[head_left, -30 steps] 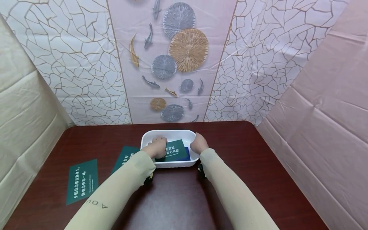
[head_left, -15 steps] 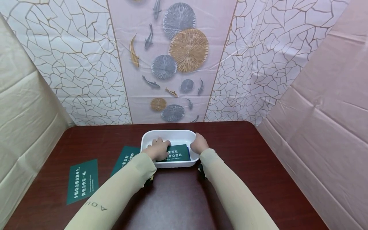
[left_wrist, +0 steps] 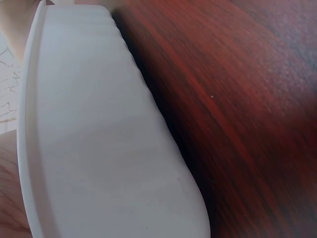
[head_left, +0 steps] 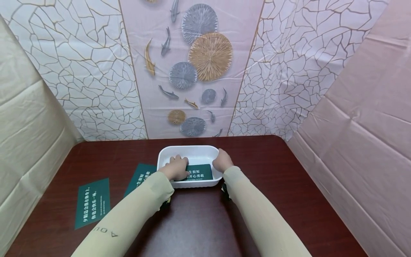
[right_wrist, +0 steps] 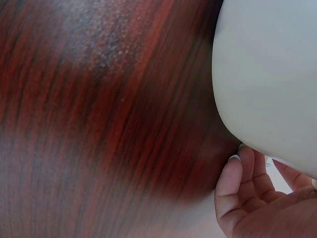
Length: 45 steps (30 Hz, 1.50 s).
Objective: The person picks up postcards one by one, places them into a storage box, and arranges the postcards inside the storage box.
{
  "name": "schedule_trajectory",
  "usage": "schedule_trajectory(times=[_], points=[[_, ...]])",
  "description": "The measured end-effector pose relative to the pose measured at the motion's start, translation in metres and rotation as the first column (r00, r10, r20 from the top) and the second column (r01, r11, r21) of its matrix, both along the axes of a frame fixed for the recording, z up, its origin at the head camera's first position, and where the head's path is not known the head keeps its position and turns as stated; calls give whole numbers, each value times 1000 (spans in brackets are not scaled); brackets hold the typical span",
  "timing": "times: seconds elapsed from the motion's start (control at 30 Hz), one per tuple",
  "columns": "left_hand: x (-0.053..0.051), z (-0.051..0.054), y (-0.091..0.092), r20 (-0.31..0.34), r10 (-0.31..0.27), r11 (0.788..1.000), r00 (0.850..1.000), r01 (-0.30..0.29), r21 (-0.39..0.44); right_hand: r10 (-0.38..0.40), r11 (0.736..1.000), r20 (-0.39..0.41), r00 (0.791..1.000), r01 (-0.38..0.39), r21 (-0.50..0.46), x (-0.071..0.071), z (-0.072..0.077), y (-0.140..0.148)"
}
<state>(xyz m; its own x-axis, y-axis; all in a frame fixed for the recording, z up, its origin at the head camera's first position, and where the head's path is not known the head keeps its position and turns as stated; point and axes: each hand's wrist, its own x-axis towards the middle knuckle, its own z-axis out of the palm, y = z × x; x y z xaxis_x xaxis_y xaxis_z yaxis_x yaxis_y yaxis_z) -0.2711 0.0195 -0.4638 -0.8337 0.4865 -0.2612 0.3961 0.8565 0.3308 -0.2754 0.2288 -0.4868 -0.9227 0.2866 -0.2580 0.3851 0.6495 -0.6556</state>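
A white plastic tray stands near the back of the table. My left hand reaches inside it, fingers spread over the left part of a green card with white lettering. The card lies along the tray's front side, its left end hidden by that hand. At the right end, my right hand grips the tray's rim; in the right wrist view its fingers curl against the outer wall. The left wrist view has mostly the tray's outer wall, with part of the left hand at the edge.
Two more green lettered cards lie on the dark red wooden table: a left card, and a nearer card partly under the left sleeve. A patterned cloth hangs behind the table.
The green card in the tray has come down and straightened along the front side, covering the blue card seen before. My left hand's fingers have spread. The right hand stays on the rim.
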Motion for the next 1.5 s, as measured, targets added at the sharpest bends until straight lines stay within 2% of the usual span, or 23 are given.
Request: schedule_trajectory(times=[0.63, 1.03, 1.23, 1.5], points=[[-2, -1, -3, 28, 11, 1000, 1000, -12, 29, 4, 1000, 4, 1000, -4, -4, 1, 5, 1], [-8, -4, -6, 28, -21, 998, 999, 20, 52, -13, 1000, 10, 1000, 13, -16, 2, 4, -2], [-7, -3, -6, 34, -24, 998, 999, 22, 54, -7, 1000, 6, 1000, 7, -7, 1, 2, -2], [0, 2, -9, 25, -2, 998, 1000, 0, 60, -11, 1000, 8, 1000, 11, 5, 2, 5, -4]])
